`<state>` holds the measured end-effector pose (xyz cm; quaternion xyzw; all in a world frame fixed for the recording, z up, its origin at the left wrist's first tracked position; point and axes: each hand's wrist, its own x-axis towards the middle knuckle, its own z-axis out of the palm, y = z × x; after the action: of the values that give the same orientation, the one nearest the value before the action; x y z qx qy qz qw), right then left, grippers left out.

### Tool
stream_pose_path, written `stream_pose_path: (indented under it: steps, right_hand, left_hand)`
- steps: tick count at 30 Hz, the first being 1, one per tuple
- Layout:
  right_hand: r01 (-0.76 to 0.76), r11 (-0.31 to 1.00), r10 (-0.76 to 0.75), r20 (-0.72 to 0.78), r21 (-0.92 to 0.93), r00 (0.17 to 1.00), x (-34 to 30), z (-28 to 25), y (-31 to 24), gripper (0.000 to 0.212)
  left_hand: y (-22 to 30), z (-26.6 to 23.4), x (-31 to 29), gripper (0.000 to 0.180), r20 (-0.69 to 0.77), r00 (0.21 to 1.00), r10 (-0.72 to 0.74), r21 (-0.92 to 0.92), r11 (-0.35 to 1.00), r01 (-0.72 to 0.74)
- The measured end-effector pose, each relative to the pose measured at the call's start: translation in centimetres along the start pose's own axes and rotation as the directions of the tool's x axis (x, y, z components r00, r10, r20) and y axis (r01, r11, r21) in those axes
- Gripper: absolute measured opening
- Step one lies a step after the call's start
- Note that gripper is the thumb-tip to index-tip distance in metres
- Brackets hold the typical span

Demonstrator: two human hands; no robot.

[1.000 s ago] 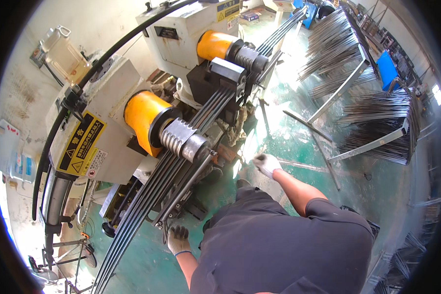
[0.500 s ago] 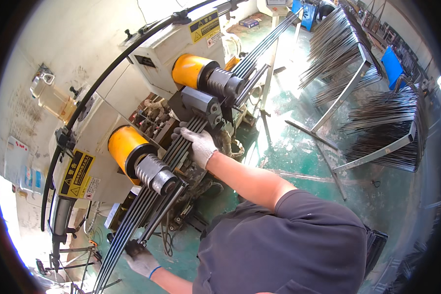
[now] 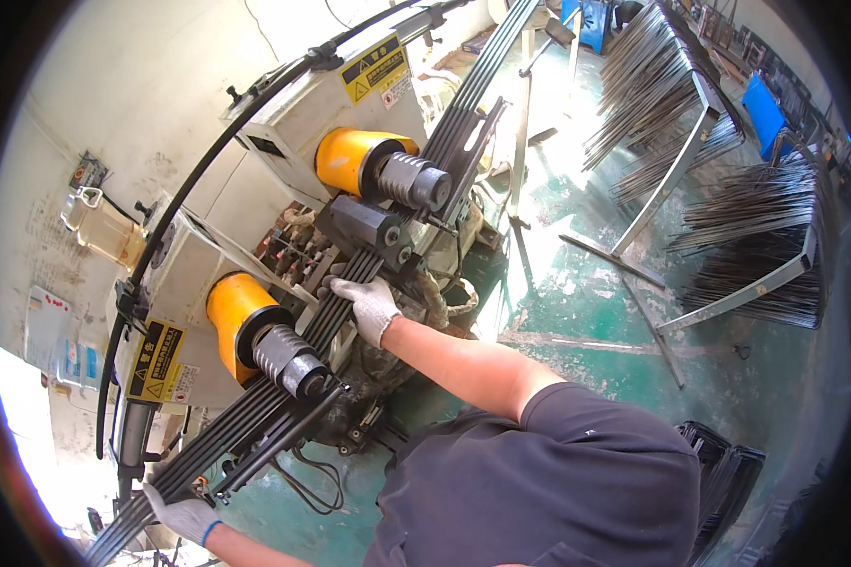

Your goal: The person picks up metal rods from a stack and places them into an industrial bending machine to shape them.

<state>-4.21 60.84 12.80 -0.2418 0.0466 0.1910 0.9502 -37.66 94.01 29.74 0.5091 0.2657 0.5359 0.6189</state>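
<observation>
1. At far left, a translucent plastic jug (image 3: 106,230) is seen against the pale wall (image 3: 43,203), beyond the machine's left end.
2. Below, the gloved left hand (image 3: 182,518) is laid against the rods (image 3: 222,444), near their lower-left end; its fingers are partly hidden, so whether they are clenched cannot be told.
3. The rods are slim, smooth, dark metal, bunched side by side. Their long axis is slanted along the front edge of the machine (image 3: 208,345), from lower left to upper right, pointing past its far right corner.
4. Above them, from the machine's boxy, pale housings, two smooth orange cylinders (image 3: 239,312) are projected, each tipped with a ribbed grey metal roller (image 3: 288,357).
5. Between the two rollers, the rods are clasped by the gloved right hand (image 3: 371,304), its knitted fingers wrapped around them.
6. At right, spiky bundles of thin dark wires (image 3: 648,80) are carried on angled metal racks (image 3: 667,184), above a scuffed green floor (image 3: 586,331).
</observation>
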Motion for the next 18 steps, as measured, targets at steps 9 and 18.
stream_pose_path:
  steps: [9, 18]
  right_hand:
    - [0.051, 0.993, -0.054, -0.032, -0.103, 0.998, 0.4, -0.5, 1.0, 0.026]
    - [0.038, 0.999, -0.037, 0.004, -0.008, 0.999, 0.2, -0.3, 0.8, 0.027]
  left_hand:
    - [10.9, 12.0, -0.5, 0.043, 0.036, 0.998, 0.058, 0.280, 0.958, -0.066]
    - [10.3, 23.4, -2.8, 0.036, 0.501, 0.777, 0.381, 0.469, 0.635, -0.613]
